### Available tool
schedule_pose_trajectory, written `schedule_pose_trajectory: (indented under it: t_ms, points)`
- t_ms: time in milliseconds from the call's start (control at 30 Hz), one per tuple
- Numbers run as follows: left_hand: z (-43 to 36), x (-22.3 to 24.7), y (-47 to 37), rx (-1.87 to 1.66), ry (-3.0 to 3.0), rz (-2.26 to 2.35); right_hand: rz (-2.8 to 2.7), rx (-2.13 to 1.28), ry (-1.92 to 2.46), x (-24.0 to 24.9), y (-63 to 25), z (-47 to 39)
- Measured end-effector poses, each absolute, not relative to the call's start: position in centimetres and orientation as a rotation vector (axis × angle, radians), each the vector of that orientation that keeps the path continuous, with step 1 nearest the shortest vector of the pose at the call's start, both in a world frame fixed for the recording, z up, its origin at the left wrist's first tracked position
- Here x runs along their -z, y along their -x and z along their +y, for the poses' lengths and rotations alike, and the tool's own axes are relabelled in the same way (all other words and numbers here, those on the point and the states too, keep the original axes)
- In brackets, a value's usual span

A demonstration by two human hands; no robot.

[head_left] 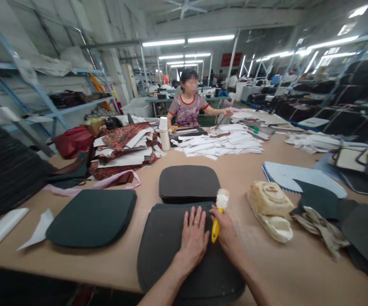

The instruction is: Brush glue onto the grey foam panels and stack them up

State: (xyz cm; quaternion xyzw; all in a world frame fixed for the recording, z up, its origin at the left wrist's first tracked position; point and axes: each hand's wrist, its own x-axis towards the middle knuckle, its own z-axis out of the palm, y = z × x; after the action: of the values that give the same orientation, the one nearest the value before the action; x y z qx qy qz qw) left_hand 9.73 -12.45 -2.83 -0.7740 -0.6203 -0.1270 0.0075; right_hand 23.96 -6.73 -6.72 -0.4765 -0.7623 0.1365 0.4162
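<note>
yellow brush [216,228]: by the dark panel stack's [161,250] far-right corner, bristles pointing away, long axis basically fore-aft, slight right lean | right hand [227,227]: curled round the handle | left hand [194,240]: just palm-down on the stack, fingers forward, gripping nothing

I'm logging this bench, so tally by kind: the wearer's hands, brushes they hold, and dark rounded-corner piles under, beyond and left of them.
Hands: 2 (left hand, right hand)
Yellow-handled brush: 1
Dark rounded-corner piles: 3 (near pile, far pile, dark green left pile)
Total: 6
</note>
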Motion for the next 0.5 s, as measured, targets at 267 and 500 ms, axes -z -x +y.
schedule_pose_trajectory:
  t_ms: [267, 500]
  points:
    - [-15.1, 3.1, -2.3, 0.35, 2.126, -2.231, -2.076, -0.201, 1.17, 10.6, -24.1, -6.1]
    - [-20.1, 1.4, 10.0, 0.439, 1.455, -2.514, -2.065, -0.375, 1.2, 12.2, -25.2, -5.3]
